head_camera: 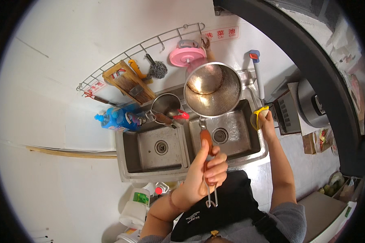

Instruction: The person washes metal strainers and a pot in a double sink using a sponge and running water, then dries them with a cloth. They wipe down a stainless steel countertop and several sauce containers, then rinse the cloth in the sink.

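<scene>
My left hand (pixel 208 173) is closed around the reddish-brown handle of a deep metal strainer (pixel 228 97), which is raised over the right basin of a double stainless steel sink (pixel 152 176). At the sink's right edge, my right hand (pixel 266 120) grips a yellow-edged scrubbing sponge (pixel 256 117); part of it is hidden by the fingers. A metal pot (pixel 165 103) and tools with brown and red handles rest at the back, by the divider between the basins.
Blue bottles (pixel 117 120) stand at the sink's back left. A wire rack (pixel 140 45) on the wall holds a wooden grater (pixel 129 83), a steel wool brush (pixel 157 70) and a pink lid (pixel 187 56). White buckets (pixel 135 209) are below left; a rice cooker (pixel 313 103) is at right.
</scene>
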The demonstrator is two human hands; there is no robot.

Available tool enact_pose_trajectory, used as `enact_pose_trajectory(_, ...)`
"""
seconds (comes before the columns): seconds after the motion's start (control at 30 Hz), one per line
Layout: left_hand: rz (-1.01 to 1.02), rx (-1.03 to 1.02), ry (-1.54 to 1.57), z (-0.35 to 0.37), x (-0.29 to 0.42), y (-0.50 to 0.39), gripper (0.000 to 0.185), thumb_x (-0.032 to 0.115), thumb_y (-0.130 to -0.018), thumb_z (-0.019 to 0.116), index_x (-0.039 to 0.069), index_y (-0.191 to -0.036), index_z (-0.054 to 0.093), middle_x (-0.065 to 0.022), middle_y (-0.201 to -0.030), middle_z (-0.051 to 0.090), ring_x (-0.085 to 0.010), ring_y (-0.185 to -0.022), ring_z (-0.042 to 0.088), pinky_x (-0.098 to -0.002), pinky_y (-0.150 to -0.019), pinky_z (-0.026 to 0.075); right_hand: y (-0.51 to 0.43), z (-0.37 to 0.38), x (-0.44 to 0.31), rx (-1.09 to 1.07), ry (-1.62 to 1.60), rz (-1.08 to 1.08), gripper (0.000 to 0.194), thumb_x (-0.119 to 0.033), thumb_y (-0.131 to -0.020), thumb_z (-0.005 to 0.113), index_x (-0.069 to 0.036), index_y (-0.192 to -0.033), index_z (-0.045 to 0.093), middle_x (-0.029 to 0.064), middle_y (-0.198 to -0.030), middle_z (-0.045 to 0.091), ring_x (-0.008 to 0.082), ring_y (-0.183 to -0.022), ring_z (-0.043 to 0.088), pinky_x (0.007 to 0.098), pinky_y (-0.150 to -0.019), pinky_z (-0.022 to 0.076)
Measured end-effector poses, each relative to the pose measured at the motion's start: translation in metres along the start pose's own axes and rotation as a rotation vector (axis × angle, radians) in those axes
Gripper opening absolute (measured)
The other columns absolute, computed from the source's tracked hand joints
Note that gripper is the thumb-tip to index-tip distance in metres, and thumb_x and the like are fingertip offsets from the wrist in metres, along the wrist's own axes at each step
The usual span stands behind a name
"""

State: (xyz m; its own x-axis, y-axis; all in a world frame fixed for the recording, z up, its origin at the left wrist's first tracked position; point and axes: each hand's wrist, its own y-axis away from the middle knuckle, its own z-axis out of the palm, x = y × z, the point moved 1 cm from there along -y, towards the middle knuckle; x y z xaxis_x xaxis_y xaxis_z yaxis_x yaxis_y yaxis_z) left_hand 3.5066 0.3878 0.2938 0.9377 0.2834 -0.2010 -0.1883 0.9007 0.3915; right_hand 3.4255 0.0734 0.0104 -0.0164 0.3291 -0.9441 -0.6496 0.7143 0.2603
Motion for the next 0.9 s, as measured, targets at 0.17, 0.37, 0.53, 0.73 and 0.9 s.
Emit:
enact_pose_trajectory(0.17, 0.007, -0.069, 0.120, 0.018, -0.003, -0.010, 0.038, 0.043, -0.102, 0.052, 0.006, -0.098, 0.047, 0.0007, -0.070, 0.040, -0.0082, -0.050, 0.048, -0.0213, -0.042, 0.041, 0.015, 0.008, -0.016, -0.006, -0.044, -0.052, 0.023, -0.014, -0.100, 0.055, -0.005, -0.121, 0.056, 0.0005, -0.108, 0.061, 0.0102, -0.096, 0.056, 0.0274, -0.086, 0.0455)
enact_pose_trajectory(0.37, -0.043, -0.144, 0.248, 0.022, -0.005, 0.000, 0.038, 0.040, -0.103, 0.051, 0.003, -0.103, 0.044, -0.0014, -0.069, 0.043, -0.0095, -0.046, 0.049, -0.0202, -0.035, 0.041, 0.009, 0.018, -0.014, 0.006, 0.042, -0.008, 0.023, -0.015, -0.100, 0.056, -0.003, -0.120, 0.058, 0.0012, -0.105, 0.062, 0.0109, -0.096, 0.057, 0.0268, -0.086, 0.0453)
enact_pose_trajectory(0.53, -0.177, -0.135, 0.095, -0.005, 0.005, 0.018, 0.030, 0.040, -0.105, 0.043, 0.011, -0.099, 0.048, 0.0013, -0.064, 0.042, -0.0091, -0.041, 0.040, -0.0225, -0.034, 0.033, -0.013, 0.020, 0.012, -0.042, -0.082, 0.109, 0.030, -0.016, -0.099, 0.058, -0.001, -0.125, 0.056, 0.0044, -0.109, 0.063, 0.0130, -0.098, 0.059, 0.0285, -0.087, 0.0468)
enact_pose_trajectory(0.73, -0.150, 0.171, -0.418, -0.091, 0.031, 0.084, 0.019, 0.028, -0.099, 0.054, 0.012, -0.095, 0.046, -0.0002, -0.057, 0.042, -0.0102, -0.036, 0.041, -0.0236, -0.030, 0.035, -0.029, 0.035, 0.004, -0.065, -0.500, 0.193, 0.038, -0.025, -0.101, 0.058, -0.004, -0.131, 0.050, 0.0043, -0.119, 0.060, 0.0150, -0.108, 0.059, 0.0302, -0.093, 0.0480)
enact_pose_trajectory(0.9, -0.169, 0.402, -0.381, -0.147, 0.029, 0.137, 0.021, 0.028, -0.102, 0.051, 0.014, -0.087, 0.046, 0.0006, -0.054, 0.040, -0.0125, -0.035, 0.039, -0.0263, -0.031, 0.032, -0.024, 0.090, -0.071, -0.295, -0.237, 0.103, 0.061, -0.024, -0.096, 0.065, -0.007, -0.147, 0.035, 0.0050, -0.130, 0.055, 0.0177, -0.120, 0.054, 0.0337, -0.099, 0.0462)
